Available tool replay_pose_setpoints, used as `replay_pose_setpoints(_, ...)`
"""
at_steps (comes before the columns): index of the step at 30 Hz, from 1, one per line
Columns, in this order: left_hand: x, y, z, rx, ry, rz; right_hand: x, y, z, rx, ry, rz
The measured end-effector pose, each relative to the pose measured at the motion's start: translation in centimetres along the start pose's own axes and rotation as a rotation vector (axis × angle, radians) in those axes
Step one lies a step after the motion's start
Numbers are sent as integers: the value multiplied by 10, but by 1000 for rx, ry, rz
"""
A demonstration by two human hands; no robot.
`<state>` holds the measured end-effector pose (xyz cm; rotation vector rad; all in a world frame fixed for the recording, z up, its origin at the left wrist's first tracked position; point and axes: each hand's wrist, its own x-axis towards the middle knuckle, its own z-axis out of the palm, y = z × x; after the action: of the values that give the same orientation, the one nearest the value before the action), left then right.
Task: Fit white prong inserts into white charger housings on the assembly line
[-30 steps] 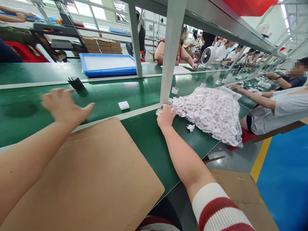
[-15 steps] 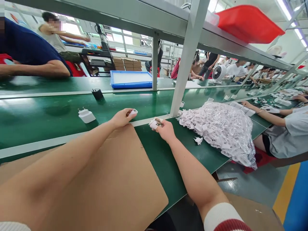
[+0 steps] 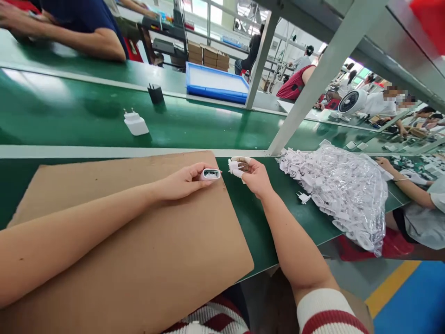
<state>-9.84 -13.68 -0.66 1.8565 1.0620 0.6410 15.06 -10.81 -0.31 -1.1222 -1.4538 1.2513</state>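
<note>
My left hand (image 3: 186,182) is closed around a white charger housing (image 3: 211,174), its open end turned to the right so that the inside shows. Beneath that hand lies a brown cardboard sheet (image 3: 153,250). Just to the right, over the green bench, my right hand (image 3: 256,175) pinches a white plug cover (image 3: 234,167) with its pins. The two pieces are apart, with a small gap between them. Pale coverings sit on some fingertips of my right hand. A single loose white plug piece (image 3: 303,198) lies to the right of that hand.
A plastic bag heaped with white plug pieces (image 3: 337,185) lies on the right. On the green conveyor (image 3: 86,116) stand a white charger (image 3: 136,123) and a black charger (image 3: 155,94). A metal post (image 3: 313,83) rises ahead. Co-workers sit across and to the right.
My left hand has drawn back over the cardboard and turned the housing's open end into view. My right hand keeps the plug cover beside it. The camera view has tilted and shifted.
</note>
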Motion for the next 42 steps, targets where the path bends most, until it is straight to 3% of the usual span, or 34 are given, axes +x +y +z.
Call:
replay_pose_setpoints(4,0,-7,0,138,50,44,-6,-3,6,-86,-61,-37)
replay_pose_setpoints(9,-1,-6,2,115,93,74,-16,-8,16,-189,-84,-123)
replay_pose_setpoints(15,-1,-8,10,-5,85,87,-33,-16,32,-559,-70,-452)
replay_pose_setpoints(19,-1,-9,10,3,125,121,-37,-14,41,-744,-93,-576)
replay_pose_setpoints(27,-2,-10,8,20,110,158,-28,-5,44,-799,-52,-624)
replay_pose_setpoints(33,0,-14,9,6,117,173,-27,-8,49,-945,-123,-678)
replay_pose_setpoints(42,0,-13,10,-9,123,151,-23,-18,55,-1114,-137,-599)
